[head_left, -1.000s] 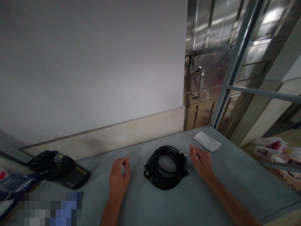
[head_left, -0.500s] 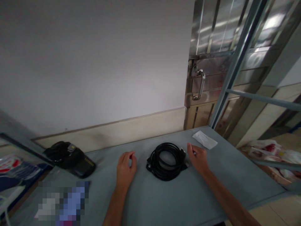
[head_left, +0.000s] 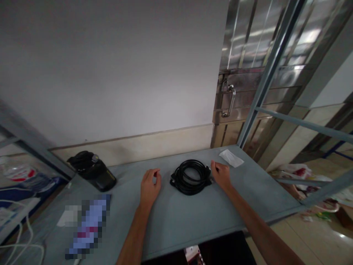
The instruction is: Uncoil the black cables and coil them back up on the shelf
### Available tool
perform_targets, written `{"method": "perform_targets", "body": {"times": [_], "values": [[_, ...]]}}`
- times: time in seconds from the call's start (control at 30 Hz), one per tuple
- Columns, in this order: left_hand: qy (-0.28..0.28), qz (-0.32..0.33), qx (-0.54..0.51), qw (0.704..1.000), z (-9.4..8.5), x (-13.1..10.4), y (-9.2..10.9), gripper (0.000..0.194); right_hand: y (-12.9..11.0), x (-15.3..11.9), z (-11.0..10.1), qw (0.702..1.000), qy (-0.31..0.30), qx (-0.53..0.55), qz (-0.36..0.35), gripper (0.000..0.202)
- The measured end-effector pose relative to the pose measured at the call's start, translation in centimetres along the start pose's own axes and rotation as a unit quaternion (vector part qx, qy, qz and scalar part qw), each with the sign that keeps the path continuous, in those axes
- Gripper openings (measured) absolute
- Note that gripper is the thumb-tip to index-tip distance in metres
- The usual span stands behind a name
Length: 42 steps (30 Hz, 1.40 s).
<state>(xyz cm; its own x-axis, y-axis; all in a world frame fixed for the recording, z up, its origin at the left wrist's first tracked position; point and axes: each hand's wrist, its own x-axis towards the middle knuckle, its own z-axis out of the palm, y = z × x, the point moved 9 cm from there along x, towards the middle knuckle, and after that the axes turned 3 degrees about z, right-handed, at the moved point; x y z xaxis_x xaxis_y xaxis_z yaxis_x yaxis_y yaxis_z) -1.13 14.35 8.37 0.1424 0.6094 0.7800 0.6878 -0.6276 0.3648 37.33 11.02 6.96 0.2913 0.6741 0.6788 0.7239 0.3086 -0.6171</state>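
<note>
A coil of black cable [head_left: 180, 187] lies flat on the grey tabletop [head_left: 176, 224], its connectors showing at the left and right sides. My left hand [head_left: 150, 186] is to the left of the coil, apart from it; its fingers are loosely curved, with a gap between thumb and forefinger and nothing held. Close by the coil's right edge is my right hand [head_left: 221, 175], its fingers curled in and thumb raised. I see nothing in it, and whether it touches the cable's end is hard to tell.
A black pouch-like item [head_left: 95, 175] lies at the back left, near a blurred-out blue object [head_left: 92, 222]. White paper [head_left: 231, 158] rests behind my right hand. Metal frame posts [head_left: 256, 99] rise at the table's corners. White cables [head_left: 26, 224] hang at the left.
The view has shifted, showing more of the table's front edge and dark clothing below it. Both hands keep about the same places beside the coil, which still lies there.
</note>
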Motion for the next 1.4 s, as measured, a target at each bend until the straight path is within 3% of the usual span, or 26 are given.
{"method": "perform_targets", "body": {"times": [0.43, 0.73, 0.9, 1.07, 1.2, 1.3, 1.4], "values": [[0.003, -0.034, -0.015, 0.999, 0.1, -0.2, -0.5, 0.019, -2.0, -0.9, 1.1, 0.996, -0.064, -0.030, -0.057, 0.061], [0.010, -0.066, 0.002, 0.998, -1.5, -1.0, -0.9, 0.019, -2.1, -1.0, 1.5, 0.994, -0.070, -0.023, -0.077, 0.063], [0.000, -0.070, 0.001, 0.998, -1.5, -1.0, -0.8, 0.019, -2.1, -1.0, 1.5, 0.993, -0.077, -0.019, -0.091, 0.057], [-0.006, -0.070, 0.003, 0.998, -1.3, -0.9, -0.7, 0.019, -5.0, -2.4, 1.5, 0.977, -0.140, 0.010, -0.159, 0.039], [-0.007, -0.074, 0.004, 0.997, -1.4, -0.9, -0.7, 0.020, -7.7, -4.7, 3.1, 0.948, -0.219, 0.009, -0.232, 0.055], [-0.009, -0.079, 0.006, 0.997, -1.5, -0.9, -0.9, 0.020, -8.0, -5.6, 4.7, 0.931, -0.258, -0.023, -0.256, 0.053], [-0.014, -0.082, 0.006, 0.997, -1.3, -1.0, -1.0, 0.020, -7.1, -5.4, 5.5, 0.934, -0.255, -0.036, -0.246, 0.052]]}}
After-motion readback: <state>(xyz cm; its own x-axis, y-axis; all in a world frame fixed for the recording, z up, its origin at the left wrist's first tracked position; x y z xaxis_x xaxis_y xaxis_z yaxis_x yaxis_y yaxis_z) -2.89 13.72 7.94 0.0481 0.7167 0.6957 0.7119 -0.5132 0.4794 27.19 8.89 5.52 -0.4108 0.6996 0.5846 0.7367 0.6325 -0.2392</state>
